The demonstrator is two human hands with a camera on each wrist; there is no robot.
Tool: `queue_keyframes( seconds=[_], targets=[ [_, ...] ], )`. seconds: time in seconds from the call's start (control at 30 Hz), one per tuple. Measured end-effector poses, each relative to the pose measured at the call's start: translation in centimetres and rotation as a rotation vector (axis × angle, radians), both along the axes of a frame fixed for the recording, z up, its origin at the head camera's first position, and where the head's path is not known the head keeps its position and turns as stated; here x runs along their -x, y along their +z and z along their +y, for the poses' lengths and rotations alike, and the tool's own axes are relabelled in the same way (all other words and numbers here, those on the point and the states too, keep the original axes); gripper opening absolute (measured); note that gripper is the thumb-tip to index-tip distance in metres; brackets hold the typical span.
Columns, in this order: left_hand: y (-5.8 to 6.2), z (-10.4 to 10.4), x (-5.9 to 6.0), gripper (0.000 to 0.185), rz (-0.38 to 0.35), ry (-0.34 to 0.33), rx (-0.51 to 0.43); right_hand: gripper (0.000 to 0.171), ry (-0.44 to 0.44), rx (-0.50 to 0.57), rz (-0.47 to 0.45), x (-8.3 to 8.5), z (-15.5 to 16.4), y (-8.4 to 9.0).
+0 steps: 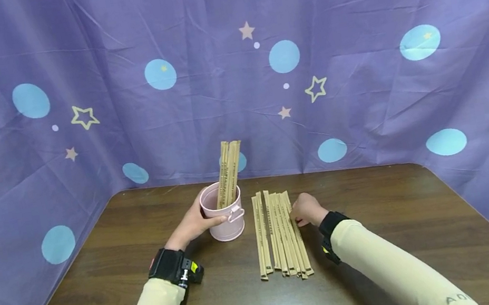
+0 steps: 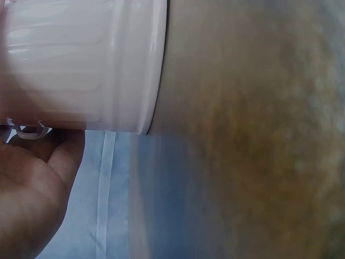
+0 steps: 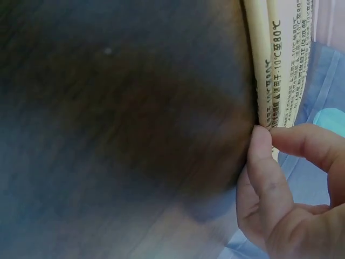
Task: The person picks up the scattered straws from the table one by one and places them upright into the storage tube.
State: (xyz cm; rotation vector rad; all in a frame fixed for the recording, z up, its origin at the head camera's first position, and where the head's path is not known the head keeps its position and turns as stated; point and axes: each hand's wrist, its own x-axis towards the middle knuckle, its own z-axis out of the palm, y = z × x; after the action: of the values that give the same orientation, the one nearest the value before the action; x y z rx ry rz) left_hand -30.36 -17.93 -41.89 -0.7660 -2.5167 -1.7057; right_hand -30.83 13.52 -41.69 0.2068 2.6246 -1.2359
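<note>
A small pink metal bucket (image 1: 225,230) stands upright on the table, and several paper-wrapped straws (image 1: 231,170) lean inside it, sticking out above the rim. My left hand (image 1: 193,225) grips the bucket from its left side, thumb across the front; the left wrist view shows the bucket's wall (image 2: 81,70) close up. To the right of the bucket lies a row of several more wrapped straws (image 1: 279,237), roughly parallel. At the right edge of that row, my right hand (image 1: 307,208) pinches a wrapped straw (image 3: 262,65) between thumb and finger.
The dark brown wooden table (image 1: 395,224) extends on both sides of the hands. A purple curtain (image 1: 233,79) printed with stars and blue circles hangs behind and beside it. A small handle loop (image 1: 236,214) juts from the bucket's front right.
</note>
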Motion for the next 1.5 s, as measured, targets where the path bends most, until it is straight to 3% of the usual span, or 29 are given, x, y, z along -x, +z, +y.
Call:
queue_keyframes(
  seconds=[0.43, 0.57, 0.63, 0.73, 1.07, 1.5],
  targets=[
    [-0.4, 0.2, -0.1, 0.092, -0.004, -0.016, -0.006, 0.036, 0.024, 0.113, 0.018, -1.3, 1.1, 0.8],
    [-0.4, 0.2, -0.1, 0.092, 0.0, -0.016, -0.011, 0.015, -0.014, 0.126, 0.068, -1.0, 1.8, 1.7],
    [-0.4, 0.2, 0.0, 0.091, 0.001, -0.015, -0.015, 0.005, -0.028, 0.137, 0.109, -0.7, 2.2, 2.3],
    [-0.4, 0.2, 0.0, 0.091, 0.001, -0.015, -0.016, 0.025, -0.039, 0.118, 0.177, -0.2, 2.8, 3.3],
    [-0.3, 0.2, 0.0, 0.092, -0.004, -0.012, -0.002, 0.037, -0.052, 0.003, 0.435, 1.5, 4.4, 6.8],
    [0.2, 0.0, -0.1, 0.092, -0.007, -0.004, 0.0, 0.036, -0.212, 0.07, 0.792, 2.8, 3.6, 11.0]
  ],
)
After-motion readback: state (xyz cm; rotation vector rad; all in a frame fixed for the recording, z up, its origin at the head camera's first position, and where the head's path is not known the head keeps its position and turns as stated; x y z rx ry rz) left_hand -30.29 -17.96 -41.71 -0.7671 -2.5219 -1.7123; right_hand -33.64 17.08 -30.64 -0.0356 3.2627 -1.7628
